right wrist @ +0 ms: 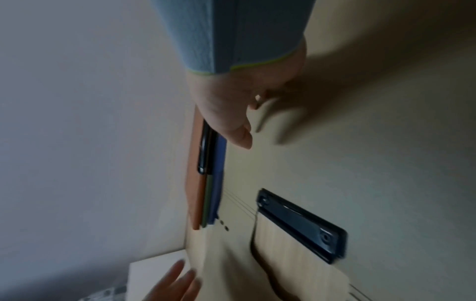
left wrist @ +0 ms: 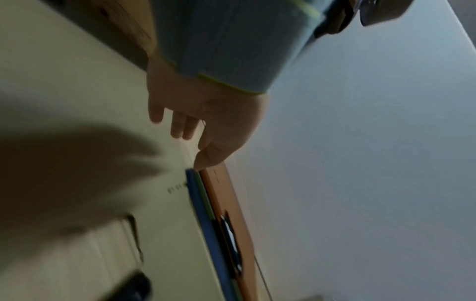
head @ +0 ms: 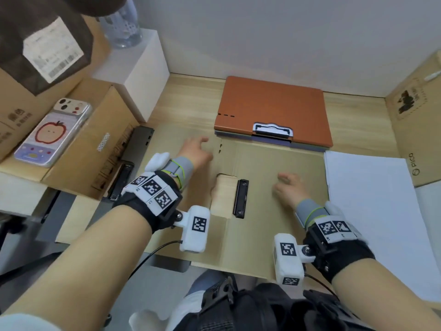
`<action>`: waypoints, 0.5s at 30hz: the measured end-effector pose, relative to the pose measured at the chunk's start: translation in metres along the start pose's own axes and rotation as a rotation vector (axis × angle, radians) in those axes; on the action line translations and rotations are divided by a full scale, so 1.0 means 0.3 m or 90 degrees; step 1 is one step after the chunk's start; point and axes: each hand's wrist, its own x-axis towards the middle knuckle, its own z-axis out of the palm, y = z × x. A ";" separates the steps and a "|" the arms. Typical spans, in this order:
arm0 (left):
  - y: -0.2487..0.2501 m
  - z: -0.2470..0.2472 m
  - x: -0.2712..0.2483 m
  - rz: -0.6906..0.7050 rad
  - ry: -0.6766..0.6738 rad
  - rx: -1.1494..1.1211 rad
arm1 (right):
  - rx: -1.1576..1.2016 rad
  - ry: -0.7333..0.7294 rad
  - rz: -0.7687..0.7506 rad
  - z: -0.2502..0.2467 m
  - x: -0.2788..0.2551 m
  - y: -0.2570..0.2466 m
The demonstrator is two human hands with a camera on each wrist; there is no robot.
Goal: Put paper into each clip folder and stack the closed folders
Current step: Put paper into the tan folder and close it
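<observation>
I see an open tan clip folder [head: 274, 163] lying flat across the middle of the worktop [head: 191, 99], its black clip [head: 240, 199] at the spine beside a cut-out in the left flap. My left hand [head: 196, 151] hovers over the far part of the left flap, fingers spread and relaxed, holding nothing. My right hand [head: 290, 189] hovers over the right flap with fingers loosely spread, also empty; I cannot tell whether either touches the board. At the back edge lies a stack of closed folders [head: 274, 108], orange on top, green and blue edges below in the wrist views. A sheaf of white paper [head: 372, 199] lies along the right edge, just beside the open folder. A phone [head: 53, 133] rests on a cardboard box [head: 95, 144] at the left edge.
</observation>
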 end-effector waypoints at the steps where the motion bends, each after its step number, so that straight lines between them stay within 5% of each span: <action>1: 0.038 0.035 -0.013 0.008 -0.041 -0.067 | 0.082 -0.001 0.000 -0.014 0.005 -0.003; 3: 0.145 0.139 -0.054 0.016 -0.134 -0.179 | 0.226 0.005 -0.001 -0.085 -0.002 0.020; 7: 0.292 0.328 -0.110 -0.013 -0.271 -0.298 | 0.273 0.064 -0.024 -0.221 -0.005 0.104; 15: 0.433 0.671 -0.174 -0.191 -0.355 -0.392 | 0.180 0.212 0.089 -0.478 0.009 0.405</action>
